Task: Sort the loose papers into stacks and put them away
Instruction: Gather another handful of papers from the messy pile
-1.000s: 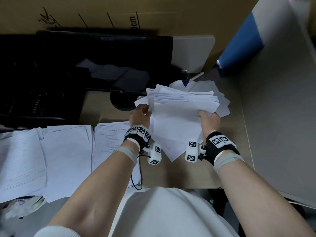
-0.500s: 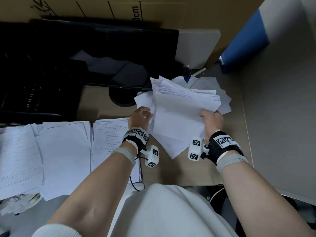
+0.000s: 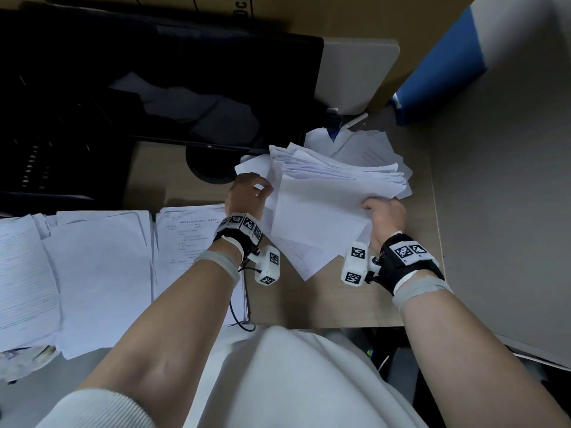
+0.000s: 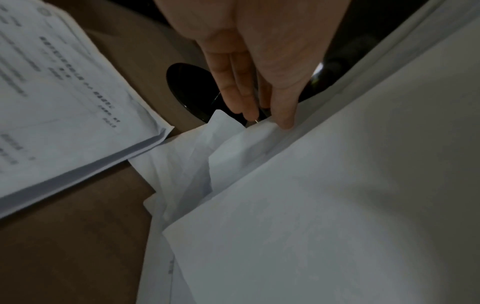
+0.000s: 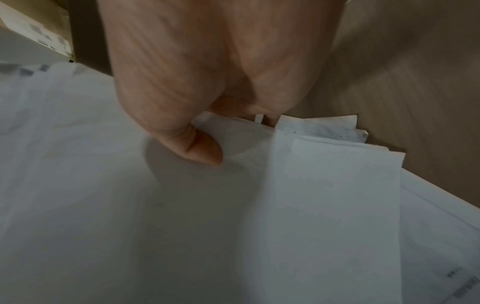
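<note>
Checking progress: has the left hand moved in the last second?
No. The left hand still sits just right of the monitor base, holding the paper bundle.

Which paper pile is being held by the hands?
The fanned, uneven bundle on the right, gripped by the left hand and right hand. The other piles lie flat on the desk.

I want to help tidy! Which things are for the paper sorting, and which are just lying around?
For the job: paper bundle, held by the left hand and right hand; loose sheets behind it; stacks at the left.
Just lying about: monitor; pen; black cable.
</note>
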Demonstrator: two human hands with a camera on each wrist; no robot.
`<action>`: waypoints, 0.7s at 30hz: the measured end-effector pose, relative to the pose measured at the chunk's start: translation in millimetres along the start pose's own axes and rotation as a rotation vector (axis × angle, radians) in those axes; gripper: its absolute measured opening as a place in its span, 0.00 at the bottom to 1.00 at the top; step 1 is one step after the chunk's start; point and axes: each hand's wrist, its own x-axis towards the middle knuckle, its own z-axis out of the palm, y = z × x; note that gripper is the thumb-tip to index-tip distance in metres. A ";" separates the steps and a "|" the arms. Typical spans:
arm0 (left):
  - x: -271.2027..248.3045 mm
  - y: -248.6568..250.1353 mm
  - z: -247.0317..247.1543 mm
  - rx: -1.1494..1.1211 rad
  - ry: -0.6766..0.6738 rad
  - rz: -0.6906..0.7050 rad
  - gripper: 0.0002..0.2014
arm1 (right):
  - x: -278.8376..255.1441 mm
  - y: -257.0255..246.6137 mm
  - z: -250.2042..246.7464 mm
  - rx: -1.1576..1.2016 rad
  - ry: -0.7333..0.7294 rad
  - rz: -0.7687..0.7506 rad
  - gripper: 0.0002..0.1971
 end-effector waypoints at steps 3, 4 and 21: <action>2.2 -2.2 1.3 -0.077 0.012 -0.007 0.14 | 3.7 2.5 0.9 -0.024 0.002 -0.009 0.07; 3.4 -1.3 1.8 -0.097 0.005 -0.006 0.16 | 4.7 3.0 0.9 -0.029 0.001 -0.006 0.07; -4.3 -18.7 2.6 -0.142 -0.070 -0.103 0.03 | 13.5 -1.2 18.8 -0.039 0.024 0.207 0.07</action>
